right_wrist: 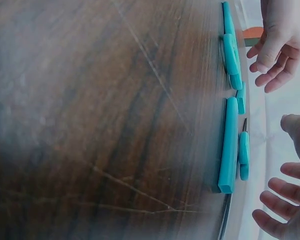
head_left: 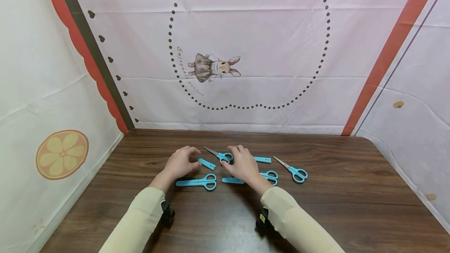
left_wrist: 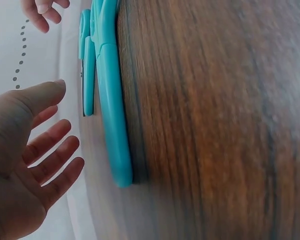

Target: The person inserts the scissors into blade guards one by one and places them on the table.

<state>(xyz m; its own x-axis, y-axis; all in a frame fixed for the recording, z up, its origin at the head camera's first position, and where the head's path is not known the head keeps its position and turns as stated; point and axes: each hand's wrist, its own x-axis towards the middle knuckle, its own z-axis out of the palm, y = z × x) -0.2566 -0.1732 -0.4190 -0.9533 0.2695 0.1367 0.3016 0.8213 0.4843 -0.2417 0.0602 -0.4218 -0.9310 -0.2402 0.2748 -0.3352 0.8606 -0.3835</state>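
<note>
Both hands hover over several small scissors with light-blue handles and their blue sheaths on the brown table. My left hand (head_left: 181, 162), its fingers loosely bent and holding nothing, is beside a loose sheath (head_left: 206, 163). Below it lies sheathed scissors (head_left: 197, 182), close up in the left wrist view. My right hand (head_left: 243, 164) is over the handles of bare-bladed scissors (head_left: 221, 156); the right wrist view shows its fingers spread and apart from them. Under the right wrist lie another sheath (head_left: 232, 180) and scissors handles (head_left: 271, 177), their blades hidden by the arm.
Right of my right hand is a third sheath (head_left: 263, 160), partly covered. Farther right lies another pair of bare scissors (head_left: 296, 174). A printed cloth (head_left: 267, 57) rises behind the table (head_left: 337, 206) and along both sides. A small black device is strapped at each wrist.
</note>
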